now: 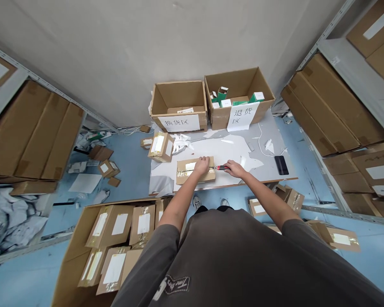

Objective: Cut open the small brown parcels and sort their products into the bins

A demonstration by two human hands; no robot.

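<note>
A small taped cardboard box [183,175] with a white label lies flat near the front edge of the table. My left hand [202,165] presses on its top, fingers together and curled, gripping it. In my right hand [234,169], closed round the handle, is a red and black utility knife [222,167]. The blade points left and meets the right part of the box along its taped middle seam. My fingers hide part of the box top.
Two open cartons with paper signs stand at the table's back: the left carton [179,87] and the right carton [259,85], holding green-white boxes. A taped parcel [161,147] sits left, a phone [281,165] right. A large carton [67,256] of parcels stands at my left. Shelves flank both sides.
</note>
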